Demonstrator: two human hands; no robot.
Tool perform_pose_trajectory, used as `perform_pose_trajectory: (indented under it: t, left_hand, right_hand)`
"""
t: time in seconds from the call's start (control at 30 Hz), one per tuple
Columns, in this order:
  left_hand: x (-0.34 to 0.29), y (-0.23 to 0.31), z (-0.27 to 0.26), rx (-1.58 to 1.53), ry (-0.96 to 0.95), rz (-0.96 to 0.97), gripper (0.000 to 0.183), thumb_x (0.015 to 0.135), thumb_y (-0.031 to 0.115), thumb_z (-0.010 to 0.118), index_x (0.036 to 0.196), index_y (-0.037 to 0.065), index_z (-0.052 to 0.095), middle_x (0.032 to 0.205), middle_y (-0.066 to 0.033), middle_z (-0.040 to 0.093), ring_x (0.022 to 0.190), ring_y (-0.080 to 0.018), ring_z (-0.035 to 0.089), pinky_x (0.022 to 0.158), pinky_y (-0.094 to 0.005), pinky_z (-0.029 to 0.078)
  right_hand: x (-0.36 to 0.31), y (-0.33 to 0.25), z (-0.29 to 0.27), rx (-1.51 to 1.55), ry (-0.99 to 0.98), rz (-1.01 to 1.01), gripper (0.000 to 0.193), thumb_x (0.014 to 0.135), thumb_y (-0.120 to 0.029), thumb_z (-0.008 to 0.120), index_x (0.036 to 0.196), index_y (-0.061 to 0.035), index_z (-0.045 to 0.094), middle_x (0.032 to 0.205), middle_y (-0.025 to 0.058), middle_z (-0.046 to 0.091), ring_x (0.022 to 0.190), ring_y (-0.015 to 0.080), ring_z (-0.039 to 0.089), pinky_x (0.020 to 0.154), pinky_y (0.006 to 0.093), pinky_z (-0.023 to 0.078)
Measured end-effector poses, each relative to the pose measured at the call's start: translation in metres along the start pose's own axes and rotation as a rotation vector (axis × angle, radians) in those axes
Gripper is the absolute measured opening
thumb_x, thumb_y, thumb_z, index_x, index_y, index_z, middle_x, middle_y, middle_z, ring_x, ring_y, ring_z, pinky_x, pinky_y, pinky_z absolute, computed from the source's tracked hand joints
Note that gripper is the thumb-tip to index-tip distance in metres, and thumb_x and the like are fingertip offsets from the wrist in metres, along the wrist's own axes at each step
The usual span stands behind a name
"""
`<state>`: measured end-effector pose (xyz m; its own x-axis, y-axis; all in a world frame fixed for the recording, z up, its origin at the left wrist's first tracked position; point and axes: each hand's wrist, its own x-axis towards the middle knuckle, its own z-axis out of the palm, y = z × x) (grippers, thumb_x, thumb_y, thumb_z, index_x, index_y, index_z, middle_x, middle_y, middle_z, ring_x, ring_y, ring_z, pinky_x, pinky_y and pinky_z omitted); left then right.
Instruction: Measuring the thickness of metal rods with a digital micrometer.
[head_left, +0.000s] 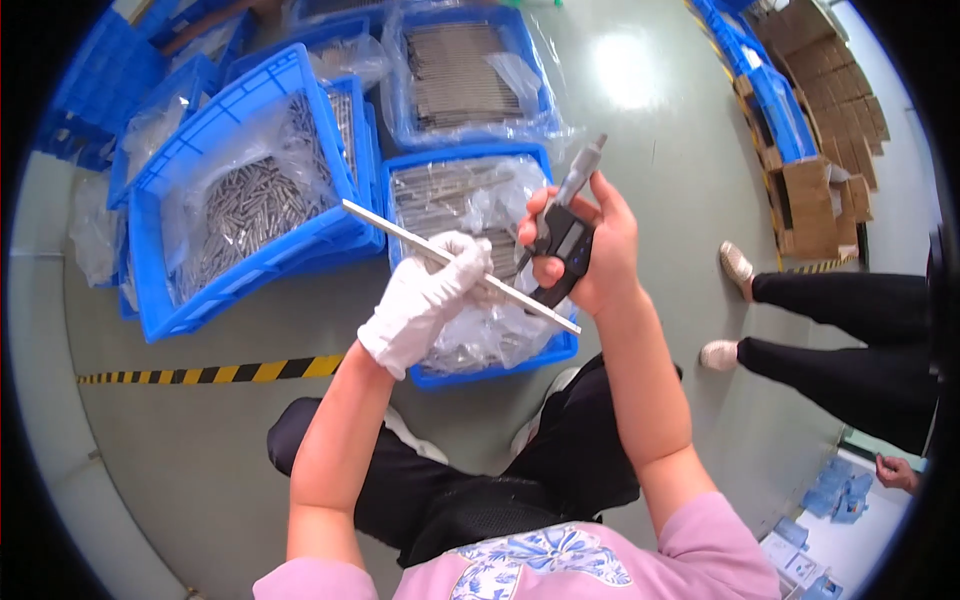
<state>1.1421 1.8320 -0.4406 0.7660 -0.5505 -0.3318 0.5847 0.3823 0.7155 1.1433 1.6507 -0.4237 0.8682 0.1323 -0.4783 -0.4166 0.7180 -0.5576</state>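
Metal rod (400,229) in gloved left hand (425,300)

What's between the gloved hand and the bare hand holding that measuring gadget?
In the head view, only the thin metal rod spans the gap from the gloved left hand to the micrometer in the right hand.

White glove on left hand (425,300), pink short sleeves, black trousers.

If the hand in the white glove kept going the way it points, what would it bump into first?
Probably the digital micrometer in the right hand. The left hand, holding the metal rod, points up-right toward it, though depth is unclear.
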Motion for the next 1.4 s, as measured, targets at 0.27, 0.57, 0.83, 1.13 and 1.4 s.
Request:
perform_pose_trajectory:
  t: [0.27,0.57,0.83,1.13,1.4]
  left_hand:
    - [-0.002,0.004,-0.012,-0.099,-0.048,0.031,0.015,0.083,0.018,0.057,0.083,0.004,0.053,0.074,-0.0029,0.056,0.069,-0.0130,0.057,0.066,-0.0273,0.047]
    - [-0.023,0.005,-0.003,0.086,0.034,0.019,0.013,0.083,0.016,0.057,0.081,0.004,0.052,0.072,-0.0042,0.058,0.066,-0.0107,0.056,0.064,-0.0252,0.047]
    - [-0.025,-0.001,-0.001,0.034,0.001,0.071,0.014,0.081,0.014,0.059,0.082,0.005,0.050,0.074,-0.0038,0.056,0.066,-0.0110,0.055,0.062,-0.0252,0.047]
    - [-0.026,-0.002,-0.001,0.077,0.002,0.087,0.013,0.080,0.015,0.061,0.080,0.008,0.049,0.076,0.0014,0.052,0.068,-0.0062,0.049,0.061,-0.0190,0.039]
    - [-0.021,-0.003,0.002,0.085,-0.037,0.148,0.012,0.081,0.013,0.059,0.079,0.008,0.049,0.079,0.0010,0.052,0.069,-0.0055,0.048,0.060,-0.0183,0.038]
  right_hand:
    - [-0.008,0.005,0.011,0.119,-0.130,0.048,0.055,0.087,-0.046,0.024,0.082,0.0014,0.052,0.070,0.0187,0.056,0.052,0.0199,0.054,0.034,0.0250,0.041]
    - [-0.012,0.015,0.020,0.132,-0.221,0.105,0.052,0.087,-0.045,0.027,0.084,0.0013,0.050,0.071,0.0186,0.055,0.051,0.0190,0.051,0.034,0.0241,0.040]
    - [-0.018,0.016,0.018,0.194,-0.250,0.061,0.051,0.085,-0.047,0.032,0.086,0.0006,0.049,0.074,0.0167,0.054,0.056,0.0194,0.052,0.034,0.0245,0.039]
    - [-0.017,0.016,0.015,0.165,-0.346,0.083,0.055,0.086,-0.047,0.030,0.083,0.0032,0.053,0.072,0.0164,0.054,0.057,0.0197,0.052,0.034,0.0249,0.039]
    - [-0.019,0.012,0.018,0.144,-0.252,0.071,0.058,0.083,-0.051,0.033,0.082,0.0035,0.053,0.070,0.0154,0.053,0.061,0.0207,0.054,0.033,0.0248,0.038]
